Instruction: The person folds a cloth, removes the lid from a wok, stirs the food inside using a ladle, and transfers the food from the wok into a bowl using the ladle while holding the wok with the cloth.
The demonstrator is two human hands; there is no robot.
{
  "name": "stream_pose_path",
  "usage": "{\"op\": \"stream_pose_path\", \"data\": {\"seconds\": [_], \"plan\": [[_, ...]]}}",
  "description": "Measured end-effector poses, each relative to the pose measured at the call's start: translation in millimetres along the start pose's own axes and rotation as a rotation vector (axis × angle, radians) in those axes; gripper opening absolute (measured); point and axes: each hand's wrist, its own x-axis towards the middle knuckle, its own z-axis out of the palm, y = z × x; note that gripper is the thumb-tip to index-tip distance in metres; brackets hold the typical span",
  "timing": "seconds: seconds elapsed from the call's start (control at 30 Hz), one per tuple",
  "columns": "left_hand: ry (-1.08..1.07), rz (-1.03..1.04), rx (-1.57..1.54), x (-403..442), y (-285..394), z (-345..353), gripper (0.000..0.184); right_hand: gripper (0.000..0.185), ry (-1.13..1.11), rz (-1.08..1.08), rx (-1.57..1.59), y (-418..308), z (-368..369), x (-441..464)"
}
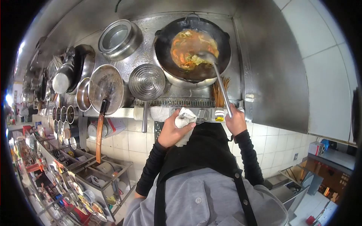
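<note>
A black wok sits on the stove with reddish-orange food and broth in it, some steam over it. My right hand is wrapped round the long handle of a metal ladle, whose bowl rests in the food at the wok's near right. In front of the stove edge, my left hand grips a crumpled white cloth. A bamboo brush stands between the wok and the front edge, close to the ladle handle. A small yellow-labelled jar is just left of my right hand.
Left of the wok lie a perforated skimmer, a lidded metal pot and a pan with a wooden handle jutting over the edge. Further left are seasoning pots and a rack with plates. A steel panel borders the stove's right side.
</note>
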Motion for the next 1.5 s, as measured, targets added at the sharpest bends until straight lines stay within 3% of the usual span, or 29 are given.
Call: {"op": "stream_pose_path", "data": {"seconds": [0.1, 0.3, 0.53, 0.67, 0.7, 0.83, 1.0, 1.2, 1.3, 1.5], "plan": [[0.018, -0.041, -0.045, -8, -1, -4, 0.040, 0.039, 0.178, 0.039, 0.038, -7, 4, 17], [0.029, -0.026, -0.046, -10, -6, -1, 0.040, 0.022, 0.194, 0.165, 0.112, 16, 17, 86], [0.005, -0.060, -0.052, -10, -3, 0, 0.041, 0.006, -0.192, 0.519, 1.031, 16, 33, 117], [0.029, -0.061, -0.029, -9, 1, -1, 0.040, 0.009, -0.236, 0.461, 0.924, 7, 20, 82], [0.038, -0.053, -0.028, -9, -2, -2, 0.040, 0.026, -0.198, 0.445, 0.858, 4, 17, 72], [0.040, -0.037, -0.040, -7, -10, -1, 0.039, 0.056, 0.036, 0.265, 0.474, -2, 15, 51], [0.013, -0.071, -0.112, -2, -8, -1, 0.039, 0.051, 0.206, 0.184, 0.243, -12, -8, 41], [0.007, -0.114, -0.214, 2, -12, 0, 0.038, 0.050, 0.178, 0.281, 0.208, -44, -36, 26], [0.025, -0.098, -0.222, 3, -12, 3, 0.038, 0.052, 0.227, 0.171, 0.269, -25, -25, 21], [0.032, -0.104, -0.218, 3, -8, 7, 0.039, 0.052, 0.140, 0.392, 0.414, -47, -36, 16]]}}
